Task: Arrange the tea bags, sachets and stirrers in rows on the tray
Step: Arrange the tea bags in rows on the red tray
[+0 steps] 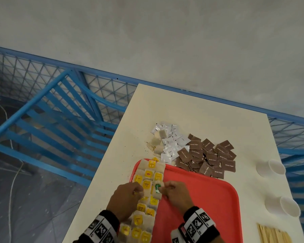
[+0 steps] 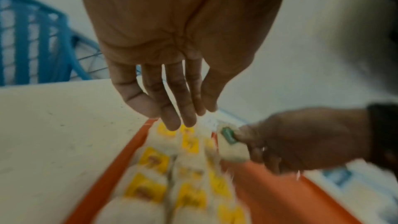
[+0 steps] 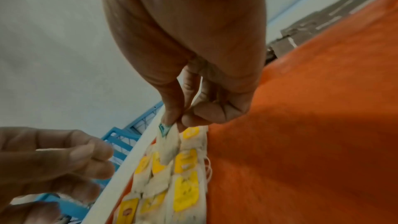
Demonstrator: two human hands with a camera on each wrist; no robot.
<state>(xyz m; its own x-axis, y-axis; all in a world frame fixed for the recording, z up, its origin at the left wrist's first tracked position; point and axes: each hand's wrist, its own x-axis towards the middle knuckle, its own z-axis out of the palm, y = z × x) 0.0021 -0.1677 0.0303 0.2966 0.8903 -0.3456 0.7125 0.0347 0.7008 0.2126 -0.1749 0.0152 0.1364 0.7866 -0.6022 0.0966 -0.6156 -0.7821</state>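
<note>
A red tray (image 1: 200, 199) lies on the white table (image 1: 182, 109). Rows of tea bags with yellow tags (image 1: 146, 185) run along the tray's left side. My right hand (image 1: 165, 190) pinches one tea bag with a green tag (image 1: 157, 188) between thumb and forefinger, at the right edge of those rows. The right wrist view shows this tea bag (image 3: 170, 146) hanging from the pinching right hand (image 3: 178, 118), just above the rows. My left hand (image 1: 139, 192) hovers over the yellow-tag rows. Its fingers (image 2: 172, 108) are straight and relaxed and hold nothing.
Beyond the tray lie a heap of white sachets (image 1: 170, 142), several loose tea bags (image 1: 156, 142) and a pile of brown sugar sachets (image 1: 207, 158). Two white paper cups (image 1: 270, 168) (image 1: 282, 206) stand at the right, wooden stirrers (image 1: 274, 234) nearer. Blue railing (image 1: 51, 120) is left of the table.
</note>
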